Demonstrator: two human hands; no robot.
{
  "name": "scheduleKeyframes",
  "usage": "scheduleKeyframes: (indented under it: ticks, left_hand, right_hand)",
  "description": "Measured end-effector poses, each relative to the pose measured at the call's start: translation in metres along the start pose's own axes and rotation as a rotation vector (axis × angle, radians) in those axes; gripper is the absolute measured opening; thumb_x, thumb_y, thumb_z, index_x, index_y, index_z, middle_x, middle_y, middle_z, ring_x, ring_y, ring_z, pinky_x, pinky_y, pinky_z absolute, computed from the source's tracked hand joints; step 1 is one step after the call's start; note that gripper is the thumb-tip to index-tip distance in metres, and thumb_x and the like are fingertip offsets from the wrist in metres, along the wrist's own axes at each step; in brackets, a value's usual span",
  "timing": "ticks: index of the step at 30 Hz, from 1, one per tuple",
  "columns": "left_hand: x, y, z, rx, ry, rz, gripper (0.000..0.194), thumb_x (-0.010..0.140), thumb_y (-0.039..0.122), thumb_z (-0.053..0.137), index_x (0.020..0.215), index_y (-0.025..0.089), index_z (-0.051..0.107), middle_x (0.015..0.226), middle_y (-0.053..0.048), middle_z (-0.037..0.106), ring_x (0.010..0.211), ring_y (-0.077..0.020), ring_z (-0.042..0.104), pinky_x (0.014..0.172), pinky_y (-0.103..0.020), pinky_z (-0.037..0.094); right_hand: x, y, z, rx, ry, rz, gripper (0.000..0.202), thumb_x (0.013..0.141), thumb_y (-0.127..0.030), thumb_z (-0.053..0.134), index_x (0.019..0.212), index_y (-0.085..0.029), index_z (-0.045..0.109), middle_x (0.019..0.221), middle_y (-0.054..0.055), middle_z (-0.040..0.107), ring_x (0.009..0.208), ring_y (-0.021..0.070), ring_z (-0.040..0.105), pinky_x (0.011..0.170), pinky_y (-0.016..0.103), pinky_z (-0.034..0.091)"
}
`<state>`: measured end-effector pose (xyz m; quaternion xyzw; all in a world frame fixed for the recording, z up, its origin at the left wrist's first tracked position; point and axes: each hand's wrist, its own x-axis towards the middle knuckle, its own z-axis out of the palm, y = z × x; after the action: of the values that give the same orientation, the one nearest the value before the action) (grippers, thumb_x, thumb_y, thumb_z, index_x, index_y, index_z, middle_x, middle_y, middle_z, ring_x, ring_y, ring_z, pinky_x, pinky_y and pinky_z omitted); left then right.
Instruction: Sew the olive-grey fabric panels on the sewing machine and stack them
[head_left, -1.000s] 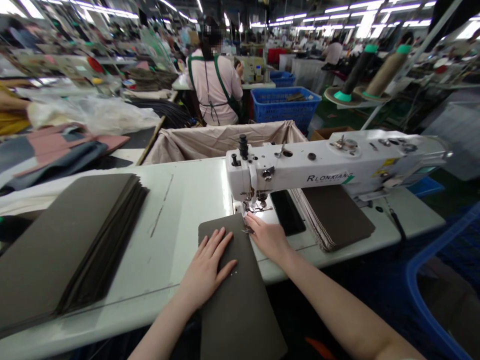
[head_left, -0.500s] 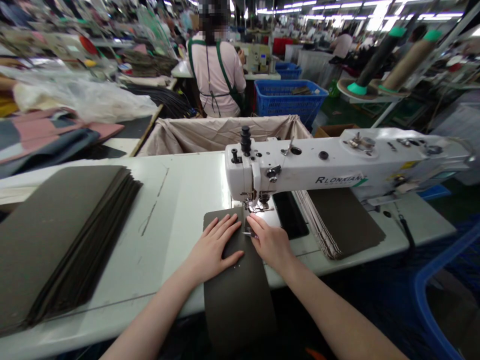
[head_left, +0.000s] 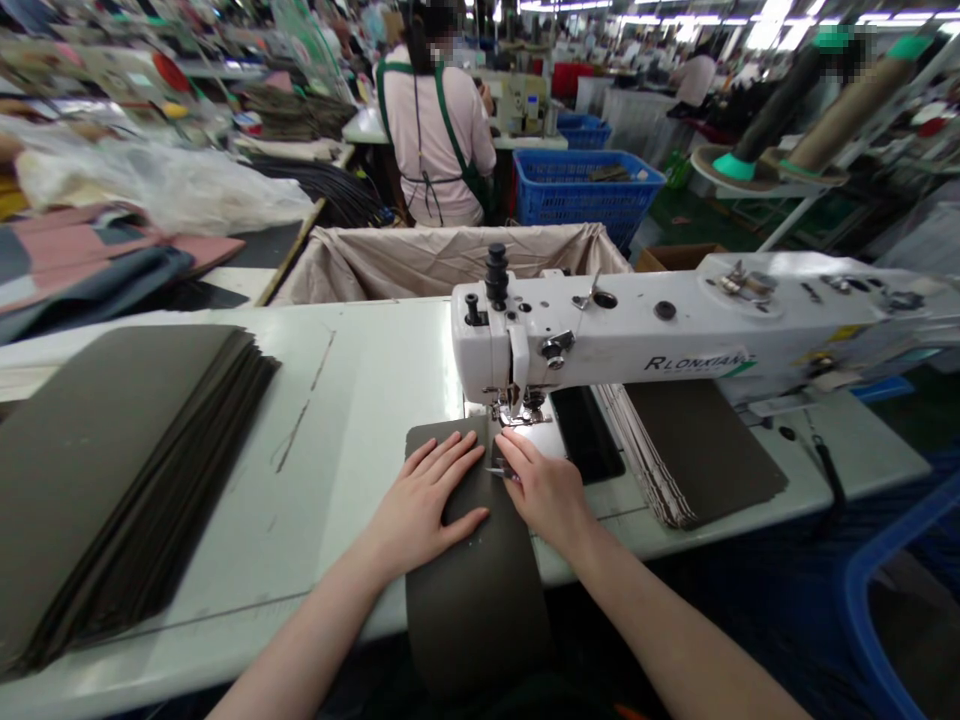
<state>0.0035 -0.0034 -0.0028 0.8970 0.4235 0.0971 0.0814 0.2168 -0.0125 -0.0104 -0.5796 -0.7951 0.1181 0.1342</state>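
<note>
My left hand (head_left: 433,498) lies flat on a dark olive fabric panel (head_left: 480,610), fingers spread and thumb out to the side. The panel's far end reaches the presser foot of a white sewing machine (head_left: 600,325), and its near end hangs over the table edge. My right hand (head_left: 546,492) is on the panel's right edge just below the needle area, fingertips pressed down. From its curled fingers pokes the metal tip of thread snips (head_left: 498,471); the rest of them is hidden in the palm.
On the pale table (head_left: 360,390), a tall stack of olive panels (head_left: 135,430) stands left and a smaller pile (head_left: 705,450) right. Behind the machine is a cloth-lined bin (head_left: 450,250). A blue basket (head_left: 585,190) stands near a seated person (head_left: 435,130). Thread cones (head_left: 855,110) stand right.
The view has shifted slightly, so the machine and right-hand pile sit a little farther right. Both hands and the panel keep nearly the same place by the presser foot.
</note>
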Motion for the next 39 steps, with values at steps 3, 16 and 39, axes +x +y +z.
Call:
scheduleKeyframes:
  ticks: [3,16,39]
  left_hand:
    - [0.0005,-0.0001,0.0000,-0.012,0.004,0.000,0.068,0.089,0.053,0.050,0.148,0.025,0.032,0.155,-0.006,0.031,0.143,-0.0268,0.027,0.118,-0.048,0.017]
    - [0.0051,-0.0021,0.0010,-0.052,0.002,-0.017,0.065,0.090,0.051,0.051,0.147,0.027,0.033,0.155,-0.003,0.031,0.143,-0.0260,0.026,0.118,-0.048,0.018]
    - [0.0050,-0.0064,-0.0034,-0.132,0.054,-0.033,0.049,0.092,0.040,0.049,0.140,0.030,0.045,0.149,-0.002,0.041,0.141,-0.0263,0.030,0.118,-0.052,0.013]
  right_hand:
    - [-0.0003,-0.0002,-0.0009,0.004,0.006,-0.006,0.050,0.094,-0.029,0.042,0.144,-0.027,0.038,0.150,0.001,0.041,0.110,0.0193,0.061,0.091,0.032,0.050]
    - [0.0009,-0.0012,-0.0016,-0.007,-0.012,0.013,0.051,0.094,-0.029,0.042,0.145,-0.027,0.037,0.149,0.002,0.042,0.112,0.0198,0.060,0.090,0.033,0.051]
    - [0.0004,-0.0021,-0.0045,0.002,0.003,0.012,0.048,0.095,-0.029,0.042,0.144,-0.029,0.040,0.148,0.000,0.043,0.113,0.0188,0.059,0.092,0.031,0.050]
